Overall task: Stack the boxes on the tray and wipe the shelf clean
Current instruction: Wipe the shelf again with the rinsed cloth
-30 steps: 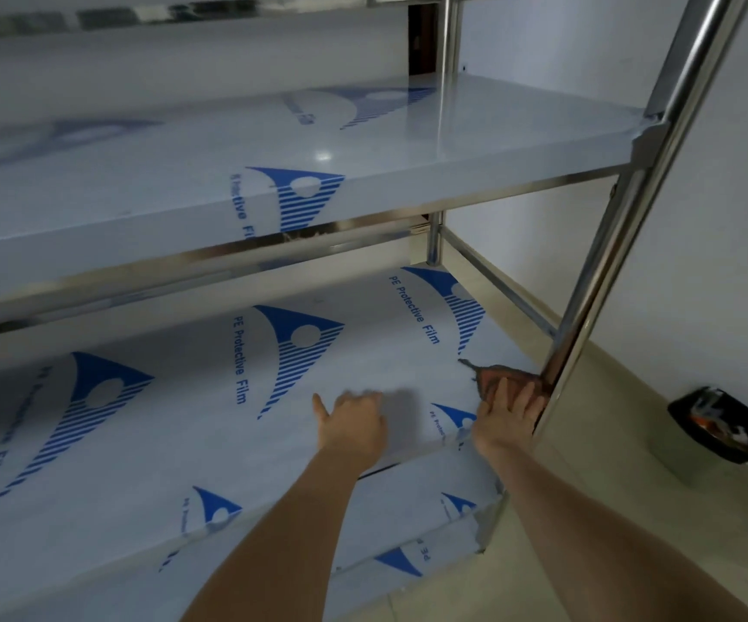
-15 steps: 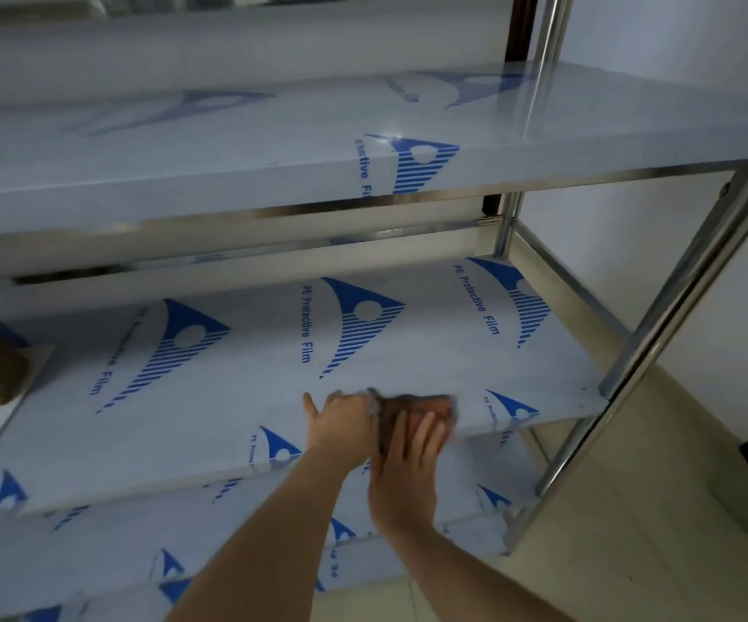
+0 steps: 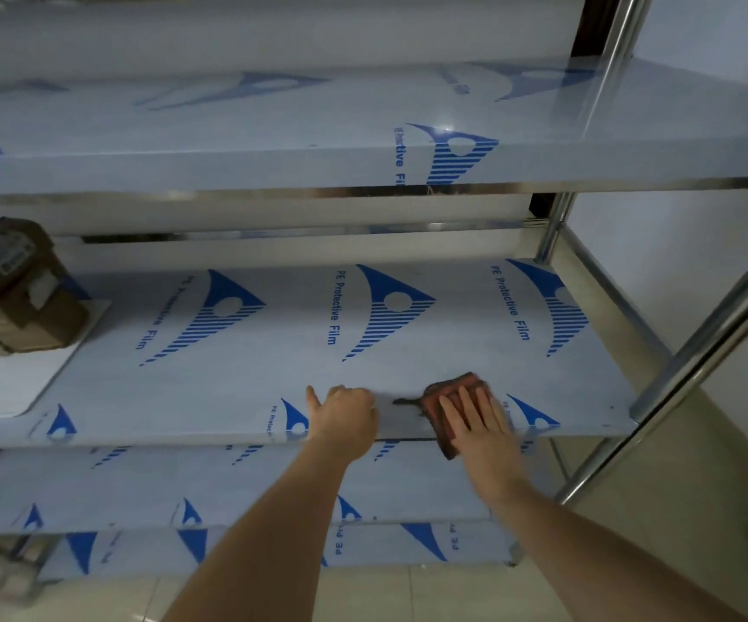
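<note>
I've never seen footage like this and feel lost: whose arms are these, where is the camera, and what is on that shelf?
The camera sits on a person's head, looking forward and down, so the two bare arms are their own. The right hand lies flat, pressing a reddish-brown cloth on the front edge of the middle shelf, which is covered in blue-printed protective film. The left hand rests loosely curled beside it, holding nothing that shows. At far left, brown cardboard boxes sit stacked on a white tray. More metal shelves lie above and below.
</note>
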